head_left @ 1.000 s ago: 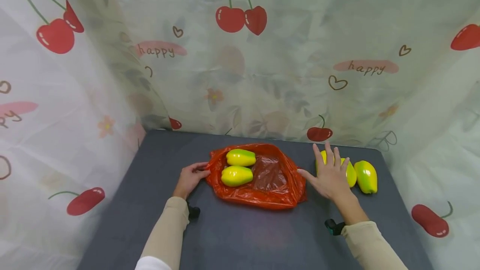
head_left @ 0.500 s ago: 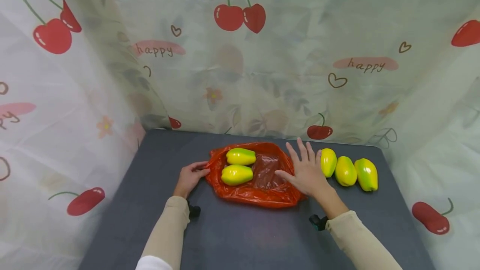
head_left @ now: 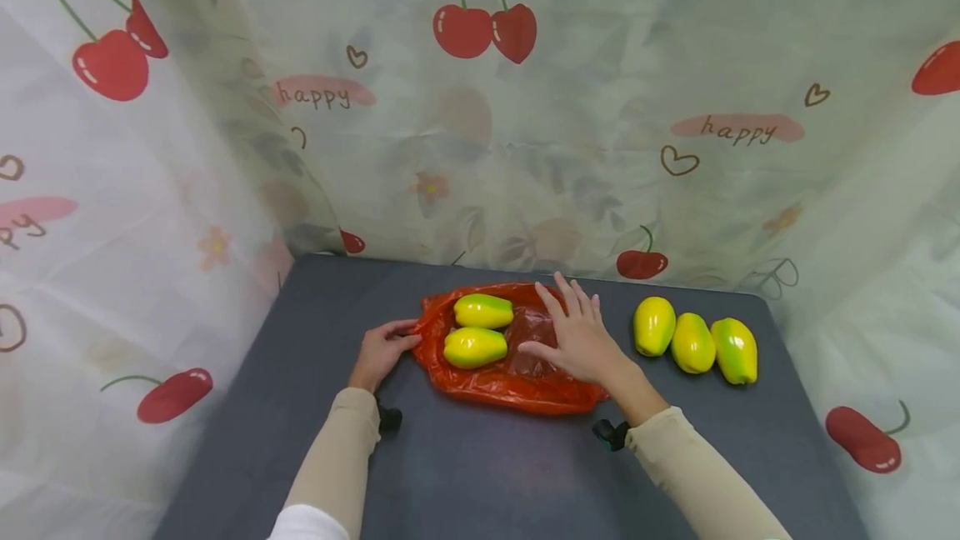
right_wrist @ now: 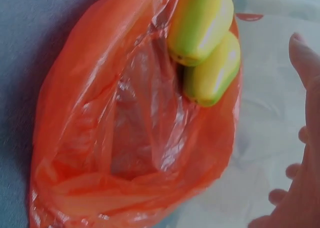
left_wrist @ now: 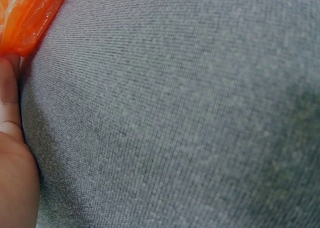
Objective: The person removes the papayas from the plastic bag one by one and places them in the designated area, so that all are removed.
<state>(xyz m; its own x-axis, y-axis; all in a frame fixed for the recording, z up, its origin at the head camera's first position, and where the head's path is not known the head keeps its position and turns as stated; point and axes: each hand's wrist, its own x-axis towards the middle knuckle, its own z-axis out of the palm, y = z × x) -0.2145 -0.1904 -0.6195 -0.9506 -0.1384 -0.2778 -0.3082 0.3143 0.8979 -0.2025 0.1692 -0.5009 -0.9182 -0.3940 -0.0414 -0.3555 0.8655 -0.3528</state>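
Head view: pinches the left edge of a red plastic bag with the left grip, closed on the film and on nothing else. Probably held so to anchor the bag and steady its wide mouth. Left wrist view: adds little, with just a strip of that hand meeting the plastic at the corner. Hovers over the bag's right side with the right grip, fingers spread wide, back turned up, nothing in hold. Right wrist view: no contact to be seen between those fingers and the bag.

Inside the bag, on its left half: a far fruit and a near fruit, both yellow-green, lying side by side, perhaps weighting that side down. To their right, creased plastic lining.

Reaches up from below with the left sleeve, tilted slightly rightward, wrist low beside the bag. Slants in from the lower right with the right sleeve, forearm angled leftward.

Farther right on the grey desk: three more fruits in a close row, likely set there for easy reach of the right arm. Behind everything, a cherry-printed curtain.
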